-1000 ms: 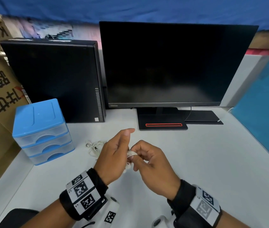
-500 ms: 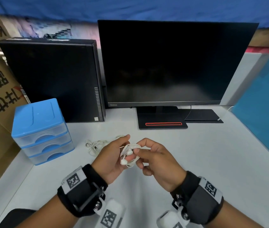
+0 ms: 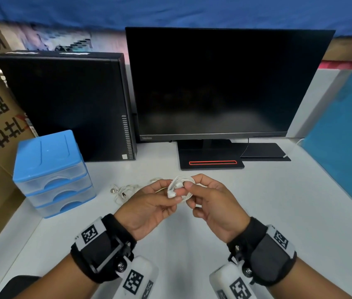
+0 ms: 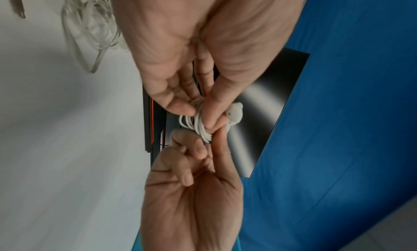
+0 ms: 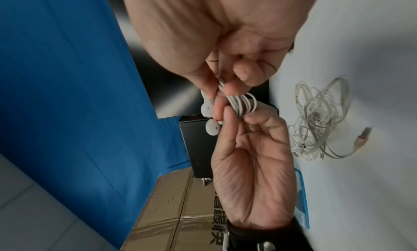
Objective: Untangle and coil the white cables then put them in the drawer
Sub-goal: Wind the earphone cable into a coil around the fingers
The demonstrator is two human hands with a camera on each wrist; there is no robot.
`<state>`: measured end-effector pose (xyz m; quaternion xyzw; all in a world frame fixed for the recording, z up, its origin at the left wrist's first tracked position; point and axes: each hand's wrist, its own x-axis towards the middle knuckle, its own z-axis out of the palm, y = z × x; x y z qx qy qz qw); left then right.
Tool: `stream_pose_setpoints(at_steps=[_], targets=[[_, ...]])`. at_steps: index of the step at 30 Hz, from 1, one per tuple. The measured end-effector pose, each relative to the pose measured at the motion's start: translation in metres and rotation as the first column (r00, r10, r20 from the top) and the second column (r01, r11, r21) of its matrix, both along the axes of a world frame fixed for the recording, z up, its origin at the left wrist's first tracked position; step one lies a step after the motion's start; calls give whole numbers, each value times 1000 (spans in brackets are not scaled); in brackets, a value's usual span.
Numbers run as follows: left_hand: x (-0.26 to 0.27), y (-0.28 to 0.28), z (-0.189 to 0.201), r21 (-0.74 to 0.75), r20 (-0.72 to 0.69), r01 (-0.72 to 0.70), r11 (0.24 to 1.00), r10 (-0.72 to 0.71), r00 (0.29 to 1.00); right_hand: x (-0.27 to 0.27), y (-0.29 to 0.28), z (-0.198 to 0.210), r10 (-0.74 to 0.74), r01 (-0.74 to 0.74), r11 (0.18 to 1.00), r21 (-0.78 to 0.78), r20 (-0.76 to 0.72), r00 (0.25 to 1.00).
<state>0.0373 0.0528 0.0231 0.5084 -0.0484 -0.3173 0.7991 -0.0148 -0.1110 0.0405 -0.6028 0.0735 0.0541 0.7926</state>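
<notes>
1. The left hand (image 3: 149, 207) and right hand (image 3: 212, 207) meet palm-up above the white desk (image 3: 278, 212), each pinching the coiled white earphones (image 3: 180, 188) between thumb and fingers.
2. A second, tangled white cable (image 3: 125, 190) lies on the desk left of the hands, near the blue three-drawer organizer (image 3: 50, 169), whose drawers are all closed. Behind stand a black computer tower (image 3: 67, 104) and a dark monitor (image 3: 224, 83).
3. The right wrist view shows both earbuds (image 5: 210, 119) hanging beside the thumbs and the loose cable's jack plug (image 5: 363, 135).
</notes>
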Motion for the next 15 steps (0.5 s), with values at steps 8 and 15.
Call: stream_pose_setpoints(at_steps=[8, 15], targets=[[-5, -2, 1, 65, 88, -61, 996, 55, 995, 1, -3, -1, -81, 82, 996, -26, 28, 996], [-3, 0, 1, -2, 57, -83, 997, 83, 995, -5, 9, -10, -68, 90, 981, -172, 129, 989]])
